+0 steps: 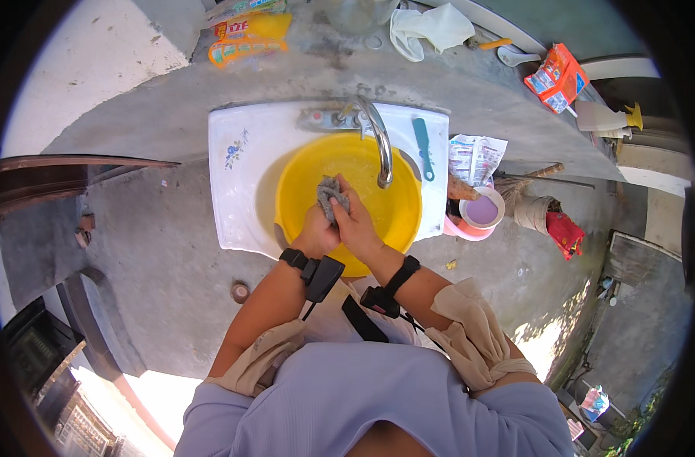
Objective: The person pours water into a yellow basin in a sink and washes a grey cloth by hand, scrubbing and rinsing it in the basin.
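Both hands hold a bunched grey cloth (331, 197) over a yellow plastic basin (402, 228). My left hand (319, 231) grips it from below on the left, and my right hand (356, 223) presses against its right side, thumb on the cloth. The hands touch each other. The basin stands in a white ceramic sink (233, 211) and appears to hold water. A chrome faucet (380, 137) arches over the basin, right of the hands. On the sink's right ledge lies a green long-handled tool (423, 149).
Right of the sink are a printed plastic packet (478, 159), a purple-and-white bowl (482, 210) and a pink basin (467, 233). The concrete ledge (313, 80) behind carries yellow packaging (250, 37), white gloves or plastic (433, 28), an orange bag (556, 78) and a spray bottle (602, 116).
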The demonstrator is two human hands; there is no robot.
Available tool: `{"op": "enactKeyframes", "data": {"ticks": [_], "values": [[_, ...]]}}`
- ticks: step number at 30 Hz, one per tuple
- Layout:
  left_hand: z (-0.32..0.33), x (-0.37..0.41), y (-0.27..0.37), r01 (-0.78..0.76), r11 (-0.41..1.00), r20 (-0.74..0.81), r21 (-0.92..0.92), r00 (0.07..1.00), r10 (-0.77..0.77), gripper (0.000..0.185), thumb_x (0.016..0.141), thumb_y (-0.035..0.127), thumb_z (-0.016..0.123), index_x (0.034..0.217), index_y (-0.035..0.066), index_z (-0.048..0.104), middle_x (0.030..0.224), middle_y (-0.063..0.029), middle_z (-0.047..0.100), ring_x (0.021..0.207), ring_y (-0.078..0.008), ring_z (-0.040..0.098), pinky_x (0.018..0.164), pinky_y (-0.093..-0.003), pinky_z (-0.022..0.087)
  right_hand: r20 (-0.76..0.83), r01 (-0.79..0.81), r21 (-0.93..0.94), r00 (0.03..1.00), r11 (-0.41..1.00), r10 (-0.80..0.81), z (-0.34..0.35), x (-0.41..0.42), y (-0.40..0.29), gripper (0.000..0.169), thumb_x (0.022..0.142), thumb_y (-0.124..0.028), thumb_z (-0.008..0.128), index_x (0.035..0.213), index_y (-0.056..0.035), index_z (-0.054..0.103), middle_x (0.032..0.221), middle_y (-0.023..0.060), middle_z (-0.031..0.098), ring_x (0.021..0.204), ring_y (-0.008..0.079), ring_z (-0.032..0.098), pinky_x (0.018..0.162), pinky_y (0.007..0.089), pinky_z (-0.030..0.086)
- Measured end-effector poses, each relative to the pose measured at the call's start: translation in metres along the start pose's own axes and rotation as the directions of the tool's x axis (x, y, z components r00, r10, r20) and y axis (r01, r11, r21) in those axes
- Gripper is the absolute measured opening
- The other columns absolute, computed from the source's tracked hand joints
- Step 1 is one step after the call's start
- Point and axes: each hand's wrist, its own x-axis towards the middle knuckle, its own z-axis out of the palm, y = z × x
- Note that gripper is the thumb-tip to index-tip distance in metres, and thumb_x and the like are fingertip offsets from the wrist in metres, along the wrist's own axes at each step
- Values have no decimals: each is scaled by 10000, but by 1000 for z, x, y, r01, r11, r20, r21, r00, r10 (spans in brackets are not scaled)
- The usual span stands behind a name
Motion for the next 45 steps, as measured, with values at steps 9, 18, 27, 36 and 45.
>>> {"op": "enactKeyframes", "data": {"ticks": [9,18,27,36,45], "values": [[-4,-35,42,173,965,-463,197,884,-64,593,927,316,522,1416,166,223,1477,-132,149,1326,-478,147,962,-714,228,246,81,-786,950,613,191,-27,31,21,618,853,-296,595,1367,-69,337,1433,243,278,1271,421,349,996,463,376],[-32,-43,48,72,975,-259,212,966,-15,613,926,362,488,1426,148,207,1471,-173,116,1350,-445,114,1015,-682,178,552,444,-833,644,329,529,0,43,23,640,873,-496,470,1426,-211,322,1537,112,90,1386,414,96,1063,616,173],[-13,-45,55,82,974,-299,213,954,-15,563,945,365,436,1414,118,245,1472,-176,120,1361,-447,77,1020,-674,170,506,349,-862,651,368,566,6,51,49,595,885,-450,456,1402,-171,357,1497,112,222,1366,367,208,1040,630,204],[-12,-26,46,167,958,-287,233,953,-97,503,956,384,413,1372,117,321,1389,-178,327,1302,-386,288,1006,-673,196,628,-263,-295,671,918,394,-30,31,-58,349,882,-131,569,1224,-63,576,1239,108,564,1108,184,543,938,289,425],[-5,-2,23,152,985,-107,76,984,-144,362,994,327,351,1250,90,446,1185,-110,541,1020,-253,582,869,-393,510,157,-340,8,929,940,334,-70,-4,-46,606,850,-150,659,1365,-31,363,1166,77,562,1081,175,536,931,263,423]]}}
